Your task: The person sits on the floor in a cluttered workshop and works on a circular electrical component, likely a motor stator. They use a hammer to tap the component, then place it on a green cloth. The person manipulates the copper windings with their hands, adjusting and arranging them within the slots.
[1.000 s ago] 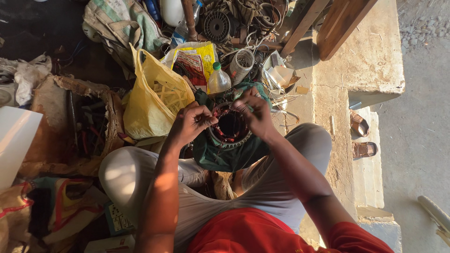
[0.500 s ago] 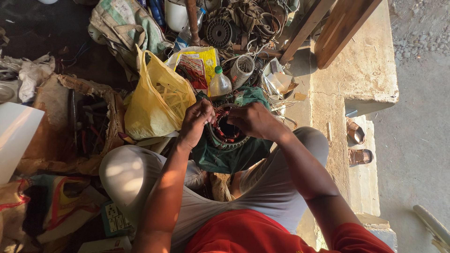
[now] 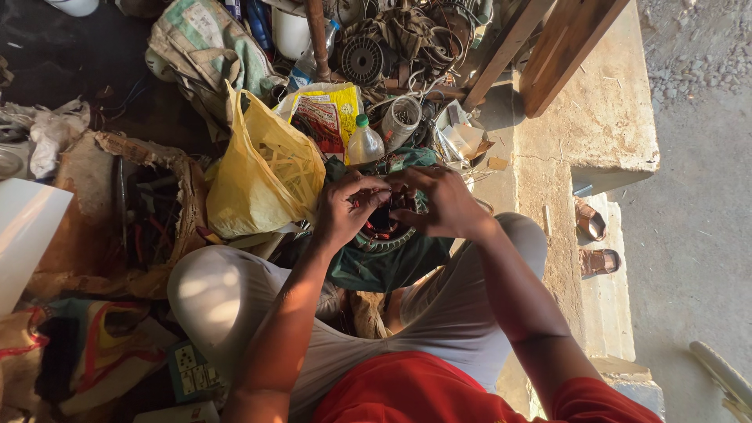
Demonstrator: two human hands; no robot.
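The 2 hands, left hand (image 3: 345, 210) and right hand (image 3: 441, 205), are closed, fingers pinched on the windings of a round motor stator (image 3: 381, 233) resting on green cloth (image 3: 388, 266) in the lap, the winding work seemingly unfinished.

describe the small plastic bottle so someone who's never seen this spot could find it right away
Start at the big yellow plastic bag left of the person's hands. Just to its right, above the left hand, stands a small clear plastic bottle. Its green cap sets it apart from the printed yellow and red packet beside it.
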